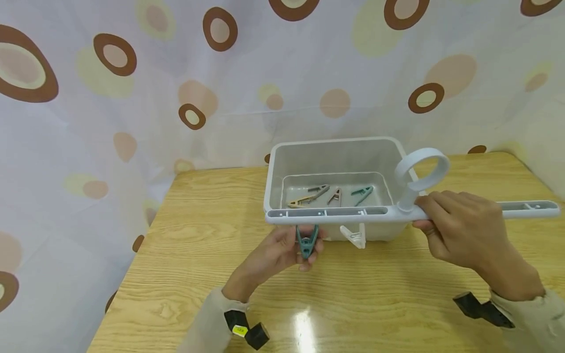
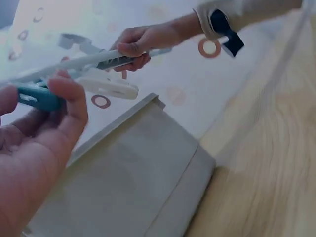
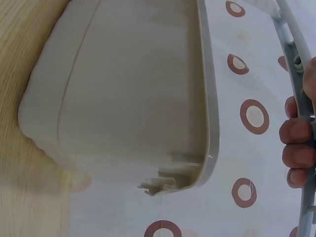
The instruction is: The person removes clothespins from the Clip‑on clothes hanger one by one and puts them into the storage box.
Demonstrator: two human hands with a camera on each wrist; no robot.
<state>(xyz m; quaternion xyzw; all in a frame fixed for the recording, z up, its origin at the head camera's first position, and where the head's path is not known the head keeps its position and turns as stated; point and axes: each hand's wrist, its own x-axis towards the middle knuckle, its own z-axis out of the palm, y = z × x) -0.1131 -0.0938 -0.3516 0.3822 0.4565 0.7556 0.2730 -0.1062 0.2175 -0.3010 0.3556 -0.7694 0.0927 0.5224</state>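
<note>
A pale grey bar-shaped hanger [image 1: 335, 215] with a round hook [image 1: 434, 152] is held level above the table by my right hand [image 1: 463, 230], which grips it just right of the hook. From the bar's left half hangs a white clip [image 1: 355, 235]. Left of that, a teal clip [image 1: 306, 242] is upright under the bar, its upper ends at the bar, with my left hand [image 1: 282, 250] around it. In the left wrist view, the fingers of my left hand [image 2: 44, 133] curl about the teal clip [image 2: 39, 97]; the white clip [image 2: 111, 85] is close beside it.
Behind and below the bar stands a light grey bin [image 1: 335, 147] on the wooden table [image 1: 198, 255]. Inside lie several clips, among them a teal one [image 1: 364, 194] and a pinkish one [image 1: 335, 196]. A patterned cloth [image 1: 247, 88] hangs behind the table.
</note>
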